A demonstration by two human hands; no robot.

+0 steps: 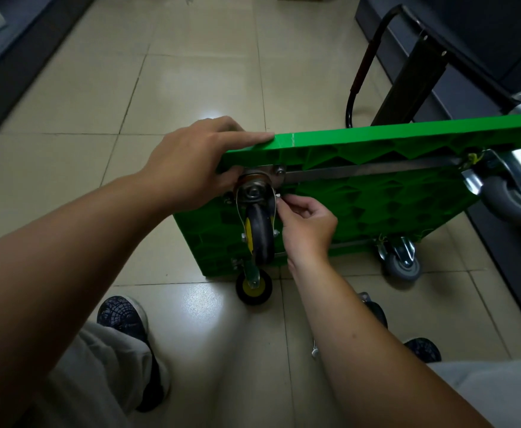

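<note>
A single wide-angle view, worn on the person's head, looks forward and steeply down at the beige tiled floor (191, 72). It sits close. Both forearms enter from the bottom edge and fill the lower half. At frame centre the left hand (191, 168) grips the upended green plastic cart platform (376, 193), and the right hand (307, 230) pinches a small white part (279, 196). The dark patterned shoes (123, 316) show at lower left and lower right. Straight floor joints bow toward the frame's edges.
</note>
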